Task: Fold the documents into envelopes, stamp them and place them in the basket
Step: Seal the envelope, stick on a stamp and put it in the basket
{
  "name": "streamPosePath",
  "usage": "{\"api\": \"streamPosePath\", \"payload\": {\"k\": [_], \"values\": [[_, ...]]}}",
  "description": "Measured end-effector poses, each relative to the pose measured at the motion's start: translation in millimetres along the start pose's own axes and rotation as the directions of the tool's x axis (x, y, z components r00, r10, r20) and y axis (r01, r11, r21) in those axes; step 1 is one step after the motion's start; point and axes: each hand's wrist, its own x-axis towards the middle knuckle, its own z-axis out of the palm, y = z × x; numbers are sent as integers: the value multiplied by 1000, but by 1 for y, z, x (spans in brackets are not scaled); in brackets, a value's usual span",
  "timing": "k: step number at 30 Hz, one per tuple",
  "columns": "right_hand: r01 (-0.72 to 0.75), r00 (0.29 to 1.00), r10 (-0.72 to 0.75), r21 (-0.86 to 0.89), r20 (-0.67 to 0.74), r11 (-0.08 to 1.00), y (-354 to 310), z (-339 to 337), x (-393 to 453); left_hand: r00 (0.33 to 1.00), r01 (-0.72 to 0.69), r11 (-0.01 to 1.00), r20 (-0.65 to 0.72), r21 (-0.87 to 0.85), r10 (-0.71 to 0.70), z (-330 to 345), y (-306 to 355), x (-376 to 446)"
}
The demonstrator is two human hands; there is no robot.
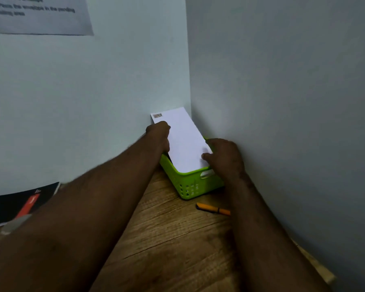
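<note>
I see my left hand (159, 134) curled over the left long edge of the white envelope (183, 142), fingers wrapped on that edge near its far end, just below the stamp (157, 115) that sits in the envelope's far left corner. My right hand (223, 157) grips the envelope's near right corner, thumb on the face of the paper and the other fingers curled behind its right edge. Both forearms reach out long from the near side of the view, the left one crossing from the lower left, the right one running close along the right wall. The envelope stands tilted, its near end down inside the green basket (190, 184), its far end leaning up into the corner where the two walls meet. The basket sits on the wooden desk (177, 239) in that far corner. An orange pen (212, 209) lies on the desk just near of the basket. At the left, a black and red booklet (19, 204) lies against the wall, and a printed sheet (38, 15) hangs on the wall at the top left, its text too blurred to read.
</note>
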Motion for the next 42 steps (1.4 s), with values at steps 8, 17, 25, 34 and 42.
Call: {"api": "streamPosePath", "payload": {"k": [8, 17, 25, 34, 42], "values": [[-84, 996, 84, -42, -1, 996, -2, 1, -1, 991, 88, 983, 85, 163, -103, 24, -19, -21], [-97, 995, 97, -74, -2, 993, -4, 0, -2, 992, 122, 976, 12, 180, -126, 29, -33, -22], [-36, 995, 35, -12, -95, 999, -4, 0, -4, 988, 51, 986, 132, 160, -73, 20, -25, -29], [395, 818, -353, -2, -455, 919, -38, 8, -16, 941, -339, 898, 87, 279, 328, -83, -28, -38], [637, 752, -644, 409, -140, 654, -149, 80, -99, 710, -507, 453, 57, 734, 701, -281, -67, -86]]}}
